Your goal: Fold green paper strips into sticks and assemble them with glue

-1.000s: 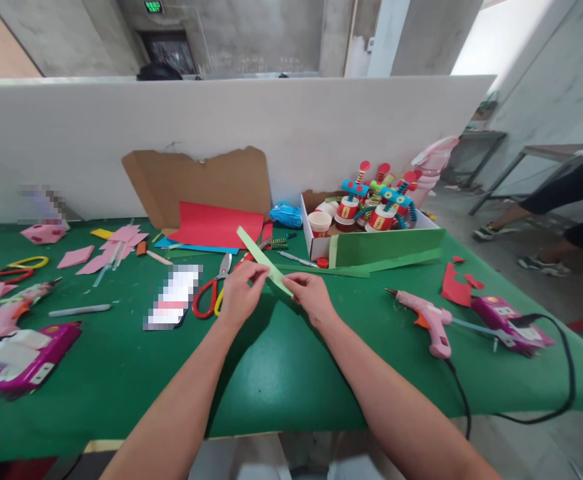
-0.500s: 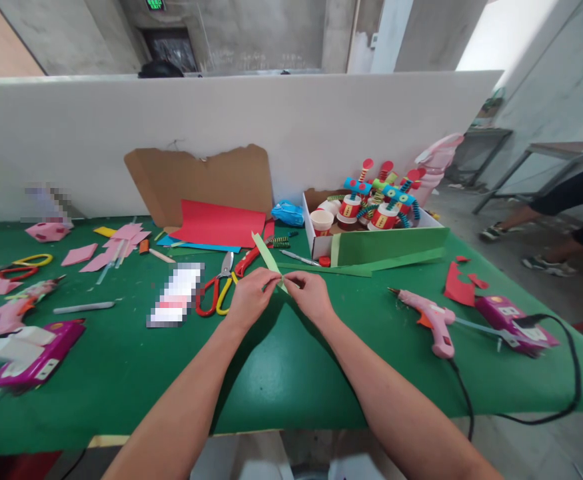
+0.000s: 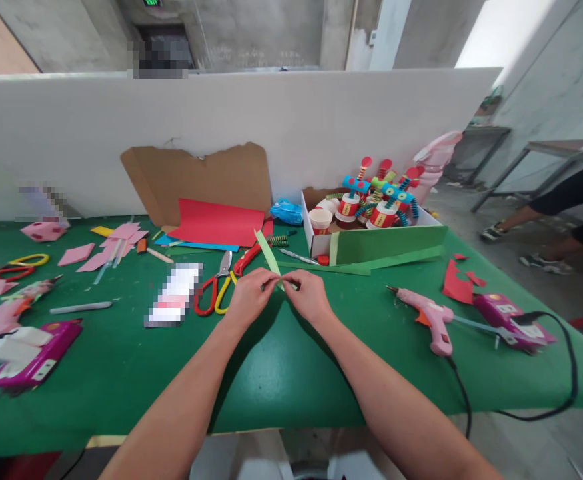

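Observation:
Both hands meet above the middle of the green table, pinching a light green paper strip (image 3: 268, 252). My left hand (image 3: 252, 293) is closed on the strip, thumb and forefinger touching it near its lower part. From the right, my right hand (image 3: 307, 291) pinches it at almost the same spot, fingertips against those of the left. The strip's long end points up and away to the left; its short lower end is mostly hidden by the fingers. Red-and-yellow-handled scissors (image 3: 225, 267) lie just left of my left hand, beside a red-handled tool (image 3: 247, 259).
A white box (image 3: 308, 233) with paper-cup figures stands at the back right, green paper (image 3: 391, 247) leaning on its front. A pink glue gun (image 3: 428, 317) and a purple power strip (image 3: 511, 323) lie right. Red paper (image 3: 221, 223) rests against cardboard (image 3: 196, 177). A person's legs (image 3: 561, 200) show far right.
My hands stay nearly in place, still pinching the green strip, which looks slightly shifted and turned between the fingers. The whole view has moved a little.

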Tool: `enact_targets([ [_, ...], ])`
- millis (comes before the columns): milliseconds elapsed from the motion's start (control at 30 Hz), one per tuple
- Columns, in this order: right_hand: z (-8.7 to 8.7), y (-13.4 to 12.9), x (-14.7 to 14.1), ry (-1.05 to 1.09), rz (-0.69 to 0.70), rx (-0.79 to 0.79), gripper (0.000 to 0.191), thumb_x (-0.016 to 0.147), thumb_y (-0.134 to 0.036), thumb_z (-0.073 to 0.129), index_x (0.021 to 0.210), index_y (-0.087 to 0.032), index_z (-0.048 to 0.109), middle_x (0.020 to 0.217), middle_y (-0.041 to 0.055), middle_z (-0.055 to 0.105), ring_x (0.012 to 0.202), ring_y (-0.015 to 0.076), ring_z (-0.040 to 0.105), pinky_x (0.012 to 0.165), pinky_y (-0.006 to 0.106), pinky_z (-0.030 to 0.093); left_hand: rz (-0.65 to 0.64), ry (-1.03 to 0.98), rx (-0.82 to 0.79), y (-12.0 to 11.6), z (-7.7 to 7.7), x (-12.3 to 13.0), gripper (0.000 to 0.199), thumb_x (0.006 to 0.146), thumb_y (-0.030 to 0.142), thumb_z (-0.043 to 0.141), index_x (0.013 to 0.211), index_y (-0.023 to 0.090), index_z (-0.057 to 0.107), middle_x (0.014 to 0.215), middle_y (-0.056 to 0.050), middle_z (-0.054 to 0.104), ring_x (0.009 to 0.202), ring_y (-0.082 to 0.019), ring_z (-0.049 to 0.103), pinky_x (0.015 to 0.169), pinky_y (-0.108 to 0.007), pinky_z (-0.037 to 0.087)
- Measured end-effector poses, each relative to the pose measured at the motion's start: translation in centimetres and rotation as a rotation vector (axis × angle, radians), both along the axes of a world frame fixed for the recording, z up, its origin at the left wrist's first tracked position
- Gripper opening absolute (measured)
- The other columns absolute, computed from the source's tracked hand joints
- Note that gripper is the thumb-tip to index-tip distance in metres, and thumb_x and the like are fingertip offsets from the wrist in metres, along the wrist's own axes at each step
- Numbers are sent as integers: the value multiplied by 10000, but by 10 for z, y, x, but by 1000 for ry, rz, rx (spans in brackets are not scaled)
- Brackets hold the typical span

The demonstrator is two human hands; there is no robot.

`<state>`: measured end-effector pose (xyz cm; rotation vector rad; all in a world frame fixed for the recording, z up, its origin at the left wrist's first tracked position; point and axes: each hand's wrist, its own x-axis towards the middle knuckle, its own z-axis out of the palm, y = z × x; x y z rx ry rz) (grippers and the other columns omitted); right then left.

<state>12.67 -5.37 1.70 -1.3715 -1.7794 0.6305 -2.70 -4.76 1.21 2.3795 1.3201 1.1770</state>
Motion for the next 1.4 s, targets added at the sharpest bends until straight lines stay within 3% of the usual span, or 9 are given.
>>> enact_targets([
  [167,-2,1,0,-25,5,-9,213,770,-113,565,837,-197,748,809,39,722,751,159,635,712,253,459,35,152,78,-1,-1,4,184,885,161,489,779,177,639,743,-26,637,705,-136,590,652,-236,441],
  [300,-4,1,-2,17,-1,-56,212,759,-115,563,819,-195,750,816,40,733,757,166,644,717,258,465,141,377,199,-3,-2,10,237,869,130,469,669,164,592,673,-44,586,647,-157,540,605,-265,397],
  [400,-3,1,-3,71,0,-88,211,754,-129,561,795,-208,753,802,23,739,732,162,646,706,255,469,186,439,272,-4,-2,12,246,855,122,470,635,169,568,654,-45,567,630,-162,514,598,-278,380],
  [1000,-5,0,-5,215,14,-117,179,745,-194,561,757,-191,740,746,18,732,686,155,641,686,250,472,189,116,242,-1,2,4,177,790,91,504,648,189,543,646,-2,562,635,-130,528,617,-240,415],
  [1233,-10,5,-5,443,-8,-234,207,729,-283,575,783,-162,734,631,6,674,530,111,536,519,217,408,94,-28,92,-3,8,-1,140,864,195,494,812,194,625,773,-19,653,734,-139,600,705,-258,468],
  [1400,-10,6,-6,535,-7,-275,227,708,-301,585,799,-154,732,585,-10,636,482,90,482,477,205,376,70,-69,28,-2,7,2,168,853,172,478,902,192,637,848,-42,678,808,-159,627,755,-284,488],
])
